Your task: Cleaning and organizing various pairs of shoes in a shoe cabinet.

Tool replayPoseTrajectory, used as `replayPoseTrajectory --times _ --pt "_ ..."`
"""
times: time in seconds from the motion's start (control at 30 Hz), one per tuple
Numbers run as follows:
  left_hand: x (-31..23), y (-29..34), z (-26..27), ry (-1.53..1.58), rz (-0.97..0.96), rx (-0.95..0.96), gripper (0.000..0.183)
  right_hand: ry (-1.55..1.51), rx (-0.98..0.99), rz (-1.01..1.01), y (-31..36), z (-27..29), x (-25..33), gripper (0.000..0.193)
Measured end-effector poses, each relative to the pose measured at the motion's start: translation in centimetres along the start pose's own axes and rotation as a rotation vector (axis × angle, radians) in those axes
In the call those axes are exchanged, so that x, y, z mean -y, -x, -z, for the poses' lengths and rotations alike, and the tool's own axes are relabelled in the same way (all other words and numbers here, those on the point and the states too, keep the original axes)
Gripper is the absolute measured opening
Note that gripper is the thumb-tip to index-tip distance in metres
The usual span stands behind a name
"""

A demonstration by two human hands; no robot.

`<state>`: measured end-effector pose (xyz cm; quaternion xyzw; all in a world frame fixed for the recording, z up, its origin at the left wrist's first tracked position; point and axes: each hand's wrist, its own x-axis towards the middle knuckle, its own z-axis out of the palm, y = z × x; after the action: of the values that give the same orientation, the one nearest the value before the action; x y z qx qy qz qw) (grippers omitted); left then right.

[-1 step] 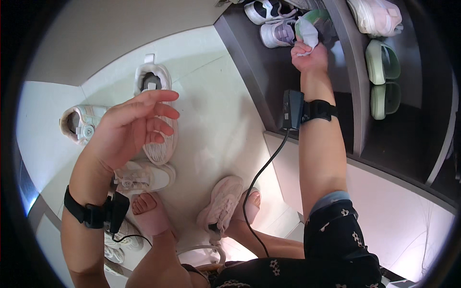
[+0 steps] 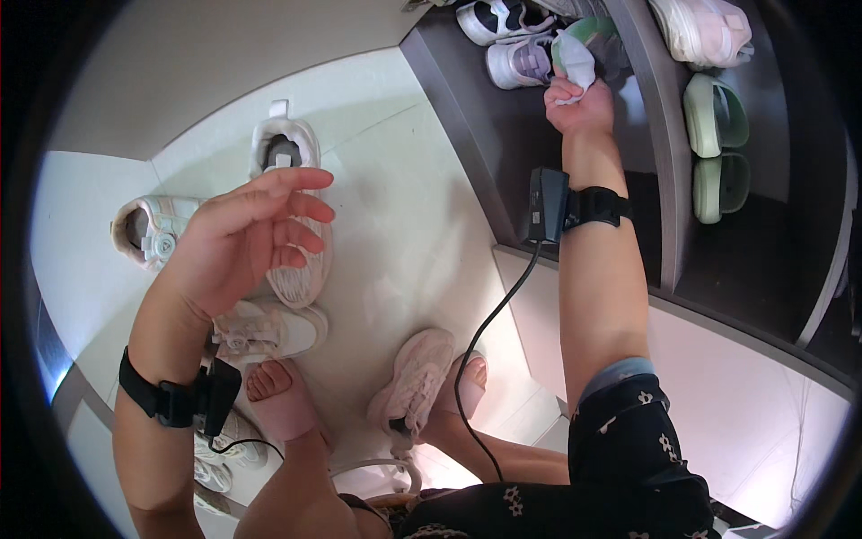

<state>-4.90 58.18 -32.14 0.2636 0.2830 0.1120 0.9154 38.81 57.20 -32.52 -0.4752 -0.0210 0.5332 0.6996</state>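
Note:
Deep in the dark shoe cabinet, my right hand [image 2: 579,106] is closed on a crumpled white tissue or cloth [image 2: 576,61]. A green slipper [image 2: 588,31] lies just beyond the tissue; whether the two touch is hard to tell. Left of that hand, on the same shelf, are a white sneaker with a purple-grey tongue [image 2: 521,63] and a white-and-black sneaker [image 2: 503,20]. My left hand [image 2: 256,225] hovers over the floor with loosely curved fingers apart, holding nothing. Beneath it, partly hidden, is a white sneaker [image 2: 296,269].
A white sneaker with a round dial [image 2: 153,235] and another pale sneaker [image 2: 278,332] lie on the tiled floor by my feet. A pinkish sneaker [image 2: 413,382] stands between my feet. Pale green slippers [image 2: 705,117] and a pink shoe [image 2: 705,34] occupy the right shelf. A black cable [image 2: 480,337] hangs from my right wrist.

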Motion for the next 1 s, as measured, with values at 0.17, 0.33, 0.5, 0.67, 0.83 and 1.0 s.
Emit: replayPoseTrajectory --times 0.17,0.33,0.5,0.67,0.83,1.0 --pt "0.6 -0.2 -0.3 -0.057 0.027 -0.064 0.039 0.018 -0.137 0.080 0.3 -0.6 -2.4 0.025" --pt "0.7 -0.6 -1.3 -0.086 0.044 -0.081 0.038 0.021 -0.289 0.019 -1.2 -0.9 -1.9 0.025" --pt "0.6 -0.5 -1.3 -0.085 0.040 -0.087 0.037 0.257 -0.234 -0.005 -0.5 0.7 0.1 0.023" --pt "1.0 0.2 -0.7 -0.088 0.037 -0.100 0.037 0.222 -0.190 0.069 0.9 -0.4 -0.1 0.034" --pt "1.0 0.5 -0.4 -0.064 0.036 -0.099 0.036 0.095 -0.159 0.065 -0.2 0.0 -0.4 0.024" --pt "0.8 0.9 0.6 -0.072 0.039 -0.142 0.041 -0.129 -0.129 0.120 -1.2 1.2 -1.9 0.021"
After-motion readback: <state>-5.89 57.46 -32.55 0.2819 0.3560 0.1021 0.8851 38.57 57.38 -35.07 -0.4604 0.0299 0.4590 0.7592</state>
